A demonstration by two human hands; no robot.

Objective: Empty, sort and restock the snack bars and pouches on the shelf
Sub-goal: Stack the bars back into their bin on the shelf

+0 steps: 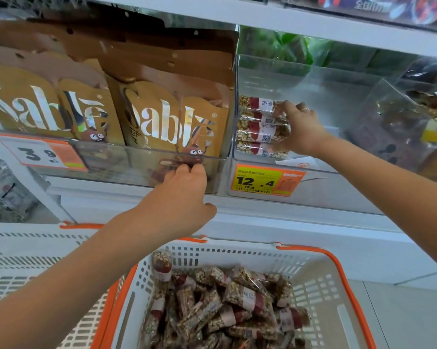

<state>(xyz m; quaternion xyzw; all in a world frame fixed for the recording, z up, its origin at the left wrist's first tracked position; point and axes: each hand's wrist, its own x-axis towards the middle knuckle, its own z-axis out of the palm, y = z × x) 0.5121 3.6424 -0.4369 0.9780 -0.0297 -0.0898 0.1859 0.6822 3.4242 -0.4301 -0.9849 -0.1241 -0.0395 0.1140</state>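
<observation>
White store shelving [262, 217] fills the frame, its clear plastic bins fronted by orange price tags. At centre right, the right hand [301, 129] reaches into the clear bin [240, 157], fingers curled around a stack of nut bars [259, 127] in clear wrappers with red labels. At centre, the left hand [184, 190] hooks its bent fingertips over the front lip of the neighbouring bin [137, 162], which holds upright brown-and-gold Sablé pouches [172, 122]. Below, a white basket with orange handles [333, 280] holds a loose heap of the same bars [225, 306].
</observation>
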